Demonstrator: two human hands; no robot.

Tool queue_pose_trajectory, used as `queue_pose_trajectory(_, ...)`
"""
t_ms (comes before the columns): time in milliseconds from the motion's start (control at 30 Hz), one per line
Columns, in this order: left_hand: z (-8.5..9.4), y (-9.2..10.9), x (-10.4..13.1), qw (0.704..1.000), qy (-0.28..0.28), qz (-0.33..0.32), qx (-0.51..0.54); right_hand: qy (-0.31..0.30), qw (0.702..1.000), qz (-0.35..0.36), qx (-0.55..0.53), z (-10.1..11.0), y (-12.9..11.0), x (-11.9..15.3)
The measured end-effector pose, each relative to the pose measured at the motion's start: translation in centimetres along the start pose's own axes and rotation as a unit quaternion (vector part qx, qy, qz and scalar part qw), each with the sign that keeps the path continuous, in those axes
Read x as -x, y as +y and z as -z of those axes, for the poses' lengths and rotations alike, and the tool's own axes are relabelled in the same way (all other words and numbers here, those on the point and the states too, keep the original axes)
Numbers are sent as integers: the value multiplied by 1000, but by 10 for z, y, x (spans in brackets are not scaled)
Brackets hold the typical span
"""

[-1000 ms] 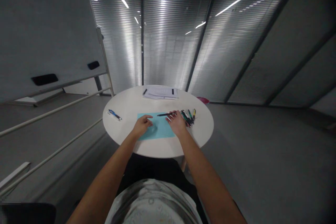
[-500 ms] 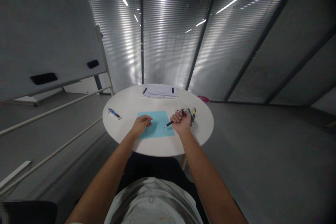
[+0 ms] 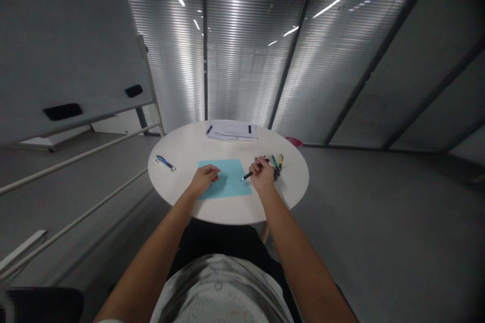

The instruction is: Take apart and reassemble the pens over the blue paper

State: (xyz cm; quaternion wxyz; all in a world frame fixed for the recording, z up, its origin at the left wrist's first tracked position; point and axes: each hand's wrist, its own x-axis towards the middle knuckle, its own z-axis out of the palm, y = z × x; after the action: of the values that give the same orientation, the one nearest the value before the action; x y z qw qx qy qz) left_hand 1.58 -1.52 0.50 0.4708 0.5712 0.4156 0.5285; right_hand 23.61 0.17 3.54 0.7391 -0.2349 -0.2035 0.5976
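In the head view a sheet of light blue paper point(image 3: 229, 187) lies on the white round table point(image 3: 182, 144). My left hand point(image 3: 204, 179) is over the sheet's left part, its fingers curled in and nothing visible between them. At the right edge of the paper, my right hand point(image 3: 262, 174) is closed around a black pen point(image 3: 247, 175). The pen's tip points down and left, over the blue sheet; I cannot tell whether it touches. Just beyond my right hand lie a green marker point(image 3: 274, 161), a yellow marker point(image 3: 281, 161) and small dark items, partly hidden.
A blue pen point(image 3: 165, 162) lies on the table's left side. Stacked white papers point(image 3: 231, 132) with a dark pen point(image 3: 209, 129) on them are at the far edge. A whiteboard on a frame point(image 3: 76, 50) stands at the left. Behind the table are blinds point(image 3: 242, 70).
My right hand has turned over from a palm-up hold to a more writing-like grip, with the pen tip shifting slightly right. My left hand stays about where it was.
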Motion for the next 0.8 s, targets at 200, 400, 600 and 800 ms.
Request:
queue_pose_trajectory(200, -1, 6, 3, 1000, 0, 6, 2, 67, 992, 31, 103, 2, 10, -5)
queue_pose_trajectory(400, -3, 6, 3, 1000, 8, 5, 6, 6, 946, 55, 320, 5, 20, 0)
queue_pose_trajectory(600, -3, 3, 1, 1000, 11, 4, 13, -56, 904, 142, 400, 6, 26, 7)
queue_pose_trajectory(800, -3, 3, 1, 1000, 6, 2, 9, -95, 880, 86, 457, 8, 22, 12)
